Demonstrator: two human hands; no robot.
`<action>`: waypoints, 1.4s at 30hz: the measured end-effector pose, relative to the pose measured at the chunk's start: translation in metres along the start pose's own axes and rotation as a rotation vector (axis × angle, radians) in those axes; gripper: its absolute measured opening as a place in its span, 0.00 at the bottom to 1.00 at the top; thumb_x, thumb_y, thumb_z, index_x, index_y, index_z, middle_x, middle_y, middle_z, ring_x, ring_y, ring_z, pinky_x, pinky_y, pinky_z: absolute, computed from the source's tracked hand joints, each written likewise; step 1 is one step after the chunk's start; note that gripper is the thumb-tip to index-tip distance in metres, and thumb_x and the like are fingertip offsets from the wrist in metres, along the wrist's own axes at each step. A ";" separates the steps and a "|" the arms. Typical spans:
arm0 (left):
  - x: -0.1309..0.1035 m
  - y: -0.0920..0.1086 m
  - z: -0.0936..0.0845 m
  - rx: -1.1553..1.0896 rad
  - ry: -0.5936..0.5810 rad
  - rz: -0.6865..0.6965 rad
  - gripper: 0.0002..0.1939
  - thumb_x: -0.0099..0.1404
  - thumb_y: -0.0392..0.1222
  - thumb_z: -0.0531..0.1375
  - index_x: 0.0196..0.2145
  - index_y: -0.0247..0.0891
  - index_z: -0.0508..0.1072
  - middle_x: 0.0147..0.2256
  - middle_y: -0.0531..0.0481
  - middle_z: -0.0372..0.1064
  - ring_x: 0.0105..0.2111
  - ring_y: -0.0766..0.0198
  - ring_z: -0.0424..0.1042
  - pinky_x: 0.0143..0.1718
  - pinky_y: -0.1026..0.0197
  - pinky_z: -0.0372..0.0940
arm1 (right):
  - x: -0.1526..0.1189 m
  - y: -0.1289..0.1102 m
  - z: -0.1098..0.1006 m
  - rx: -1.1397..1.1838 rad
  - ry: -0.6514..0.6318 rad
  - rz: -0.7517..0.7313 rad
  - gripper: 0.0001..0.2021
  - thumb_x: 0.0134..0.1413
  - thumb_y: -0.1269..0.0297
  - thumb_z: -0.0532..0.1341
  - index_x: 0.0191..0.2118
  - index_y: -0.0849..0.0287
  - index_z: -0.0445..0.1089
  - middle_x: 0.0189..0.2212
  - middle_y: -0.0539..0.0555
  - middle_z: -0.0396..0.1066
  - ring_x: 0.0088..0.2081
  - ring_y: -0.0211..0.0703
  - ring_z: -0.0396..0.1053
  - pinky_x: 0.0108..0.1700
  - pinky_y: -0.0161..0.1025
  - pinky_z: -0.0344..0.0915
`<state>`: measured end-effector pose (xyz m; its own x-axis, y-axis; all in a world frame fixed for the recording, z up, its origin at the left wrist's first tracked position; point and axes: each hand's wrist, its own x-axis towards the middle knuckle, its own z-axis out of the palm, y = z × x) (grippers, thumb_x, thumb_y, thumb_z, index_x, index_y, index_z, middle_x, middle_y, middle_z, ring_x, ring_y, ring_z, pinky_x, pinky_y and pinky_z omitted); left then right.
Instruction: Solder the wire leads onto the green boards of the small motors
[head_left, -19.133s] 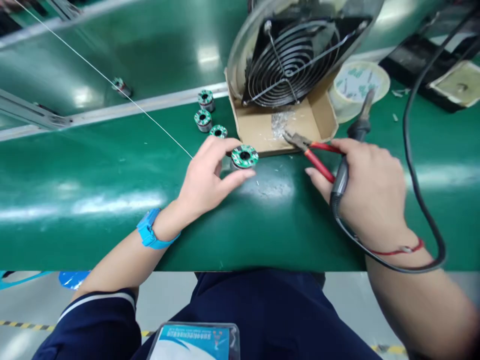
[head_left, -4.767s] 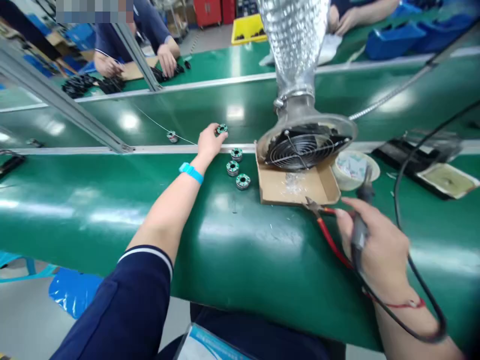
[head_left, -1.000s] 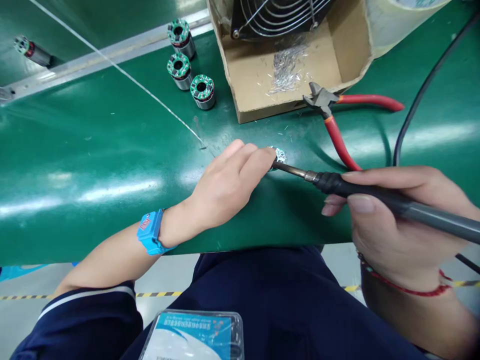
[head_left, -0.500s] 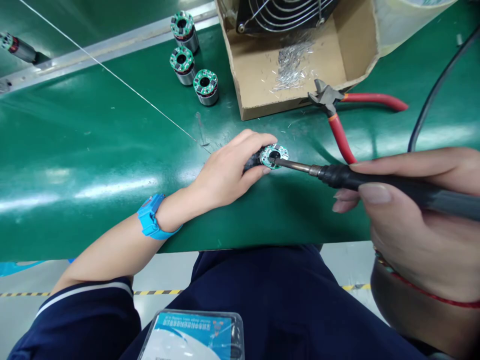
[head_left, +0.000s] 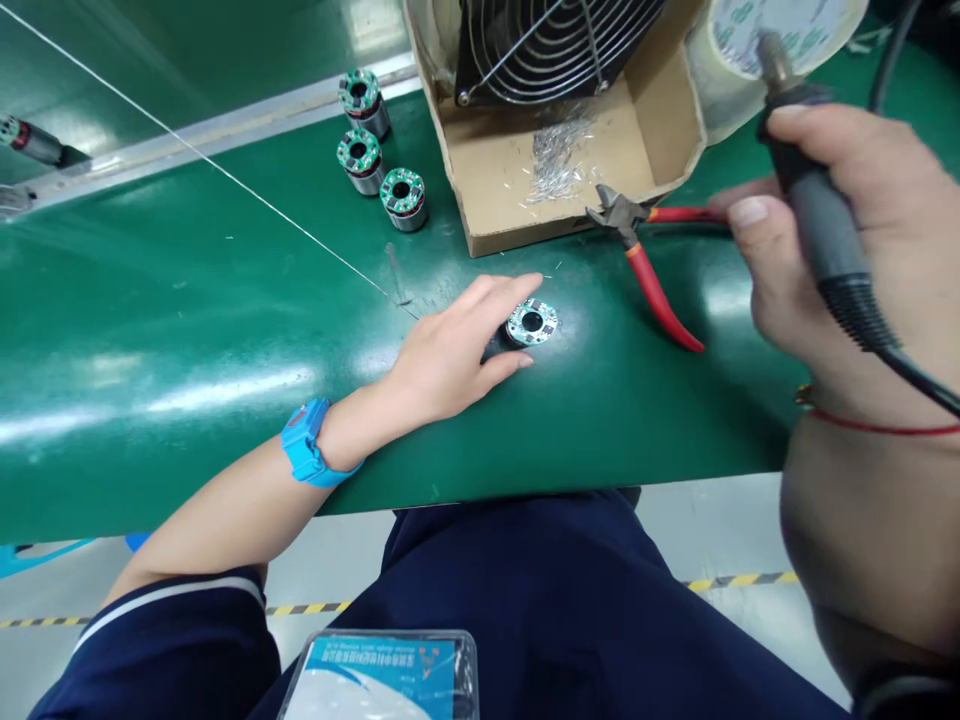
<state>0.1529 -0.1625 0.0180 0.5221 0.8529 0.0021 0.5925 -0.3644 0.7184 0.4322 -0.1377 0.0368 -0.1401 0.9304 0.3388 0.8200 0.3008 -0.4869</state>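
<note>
My left hand [head_left: 457,345] rests on the green bench with thumb and fingers around a small motor [head_left: 532,322]. The motor's round green circuit board, with a dark hole in its middle, faces up between the fingertips; part of its body is hidden by the hand. At the right, my right hand [head_left: 847,230] grips a soldering iron [head_left: 821,215] by its dark handle. The iron's metal end points up and away, over the roll of clear tape [head_left: 772,35], and its cable trails off to the right. Red-handled cutting pliers [head_left: 637,235] lie between the hands.
Three more motors [head_left: 403,200] stand at the back left, and another lies farther left [head_left: 34,140]. A cardboard box [head_left: 480,190] holds a black fan [head_left: 555,50] and a heap of metal clippings [head_left: 559,160]. Solder wire [head_left: 187,145] stretches down toward my left hand.
My right hand has lifted the soldering iron off the motor's board and swung it up and to the right, turning its tip away. My left hand still holds the motor in place.
</note>
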 end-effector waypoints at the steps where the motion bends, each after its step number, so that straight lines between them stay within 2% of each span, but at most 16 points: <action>1: 0.000 0.000 0.001 0.020 -0.007 -0.004 0.27 0.67 0.35 0.62 0.61 0.41 0.63 0.60 0.46 0.66 0.59 0.53 0.67 0.55 0.53 0.68 | 0.003 0.004 0.002 0.015 0.006 -0.022 0.22 0.67 0.54 0.54 0.61 0.57 0.66 0.47 0.57 0.75 0.48 0.42 0.75 0.63 0.50 0.65; 4: 0.000 0.002 0.002 -0.010 -0.004 -0.002 0.21 0.68 0.33 0.60 0.58 0.38 0.67 0.57 0.46 0.70 0.56 0.57 0.70 0.54 0.57 0.67 | 0.000 0.019 0.014 0.076 -0.031 -0.071 0.27 0.65 0.48 0.56 0.62 0.60 0.61 0.54 0.61 0.71 0.56 0.48 0.72 0.64 0.55 0.64; 6: 0.000 0.002 0.002 -0.077 0.011 -0.004 0.21 0.67 0.31 0.61 0.57 0.37 0.67 0.55 0.47 0.71 0.50 0.61 0.73 0.51 0.60 0.68 | -0.008 0.028 0.023 0.040 -0.106 -0.133 0.48 0.47 0.36 0.66 0.65 0.62 0.53 0.63 0.68 0.59 0.66 0.62 0.60 0.65 0.62 0.60; 8: -0.001 0.003 0.001 -0.128 0.023 -0.022 0.24 0.65 0.30 0.62 0.57 0.38 0.67 0.53 0.48 0.72 0.41 0.65 0.75 0.45 0.61 0.69 | -0.014 0.035 0.029 -0.085 -0.140 -0.093 0.55 0.36 0.34 0.70 0.65 0.63 0.53 0.64 0.70 0.57 0.66 0.69 0.57 0.65 0.67 0.58; 10: -0.001 0.004 0.000 -0.154 0.038 -0.042 0.24 0.64 0.30 0.63 0.56 0.40 0.67 0.50 0.50 0.73 0.37 0.66 0.74 0.41 0.62 0.68 | -0.019 0.037 0.031 -0.186 -0.143 0.014 0.46 0.40 0.42 0.69 0.62 0.62 0.57 0.59 0.67 0.64 0.60 0.65 0.65 0.61 0.65 0.62; 12: -0.002 0.006 -0.001 -0.156 0.068 -0.050 0.22 0.63 0.33 0.65 0.54 0.40 0.67 0.48 0.50 0.73 0.40 0.64 0.74 0.40 0.62 0.68 | -0.025 0.034 0.028 -0.195 -0.129 0.075 0.34 0.44 0.52 0.66 0.57 0.59 0.60 0.51 0.61 0.69 0.50 0.55 0.71 0.53 0.56 0.69; 15: -0.002 0.010 0.000 -0.112 0.112 -0.058 0.20 0.63 0.38 0.67 0.51 0.37 0.68 0.47 0.48 0.73 0.49 0.59 0.73 0.44 0.61 0.68 | -0.035 0.025 0.020 -0.155 -0.092 -0.043 0.25 0.45 0.59 0.63 0.52 0.57 0.64 0.41 0.55 0.71 0.38 0.45 0.71 0.40 0.44 0.69; 17: -0.003 0.013 -0.001 -0.065 0.118 -0.061 0.19 0.63 0.41 0.68 0.49 0.36 0.68 0.46 0.48 0.73 0.50 0.58 0.73 0.45 0.60 0.68 | -0.040 0.016 0.014 -0.140 -0.101 -0.176 0.22 0.47 0.61 0.62 0.51 0.56 0.65 0.38 0.55 0.72 0.39 0.45 0.71 0.39 0.42 0.68; 22: -0.005 0.016 -0.002 0.068 0.127 -0.050 0.19 0.63 0.45 0.68 0.48 0.37 0.68 0.44 0.49 0.71 0.46 0.60 0.73 0.40 0.62 0.67 | -0.037 -0.001 0.000 -0.186 -0.234 -0.394 0.20 0.56 0.59 0.60 0.53 0.60 0.65 0.48 0.61 0.74 0.40 0.49 0.68 0.40 0.45 0.67; 26: -0.006 0.014 -0.002 0.194 0.116 -0.026 0.18 0.65 0.47 0.66 0.49 0.38 0.68 0.43 0.49 0.71 0.43 0.60 0.73 0.36 0.62 0.66 | -0.031 -0.008 -0.005 -0.312 -0.210 -0.559 0.19 0.62 0.55 0.59 0.50 0.64 0.68 0.34 0.59 0.72 0.33 0.47 0.62 0.34 0.43 0.63; 29: -0.007 0.013 0.000 0.246 0.152 -0.009 0.18 0.65 0.47 0.66 0.48 0.38 0.69 0.43 0.49 0.71 0.42 0.60 0.73 0.36 0.61 0.67 | -0.032 -0.013 -0.004 -0.353 -0.144 -0.585 0.12 0.62 0.58 0.60 0.44 0.61 0.71 0.25 0.52 0.64 0.28 0.43 0.61 0.29 0.40 0.59; 32: -0.007 0.012 -0.002 0.220 0.226 0.026 0.18 0.66 0.47 0.66 0.49 0.37 0.69 0.43 0.48 0.73 0.42 0.61 0.74 0.34 0.63 0.67 | -0.031 -0.016 0.003 -0.387 -0.034 -0.503 0.11 0.62 0.60 0.60 0.45 0.61 0.71 0.27 0.52 0.69 0.29 0.42 0.66 0.29 0.38 0.61; 35: -0.004 0.007 -0.013 0.181 0.365 0.115 0.18 0.67 0.50 0.64 0.49 0.38 0.69 0.45 0.47 0.73 0.45 0.59 0.74 0.38 0.62 0.70 | -0.022 -0.014 0.014 -0.489 0.078 -0.338 0.19 0.62 0.53 0.58 0.51 0.63 0.69 0.34 0.56 0.74 0.35 0.47 0.70 0.33 0.41 0.63; 37: 0.003 -0.006 -0.029 0.174 0.498 0.121 0.20 0.67 0.55 0.63 0.50 0.40 0.70 0.45 0.46 0.72 0.46 0.58 0.74 0.41 0.59 0.71 | -0.014 -0.012 0.023 -0.576 0.080 -0.219 0.24 0.60 0.48 0.58 0.52 0.64 0.68 0.36 0.58 0.74 0.35 0.52 0.70 0.34 0.44 0.63; 39: 0.016 -0.029 -0.052 0.164 0.632 0.059 0.23 0.67 0.60 0.61 0.51 0.42 0.69 0.44 0.47 0.72 0.44 0.57 0.74 0.42 0.56 0.72 | -0.007 -0.010 0.030 -0.575 0.015 -0.127 0.27 0.57 0.46 0.59 0.53 0.63 0.68 0.37 0.59 0.74 0.35 0.54 0.70 0.35 0.46 0.64; 42: 0.046 -0.074 -0.091 0.148 0.754 -0.067 0.21 0.68 0.58 0.61 0.50 0.41 0.69 0.44 0.48 0.72 0.44 0.57 0.75 0.45 0.55 0.71 | 0.000 -0.008 0.036 -0.433 -0.022 -0.123 0.28 0.58 0.44 0.57 0.54 0.62 0.67 0.46 0.62 0.74 0.47 0.60 0.71 0.45 0.51 0.67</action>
<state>0.0772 -0.0628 0.0282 -0.0451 0.8796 0.4735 0.7116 -0.3044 0.6333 0.4058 -0.1326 0.0117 -0.2587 0.8989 0.3537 0.9526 0.2981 -0.0608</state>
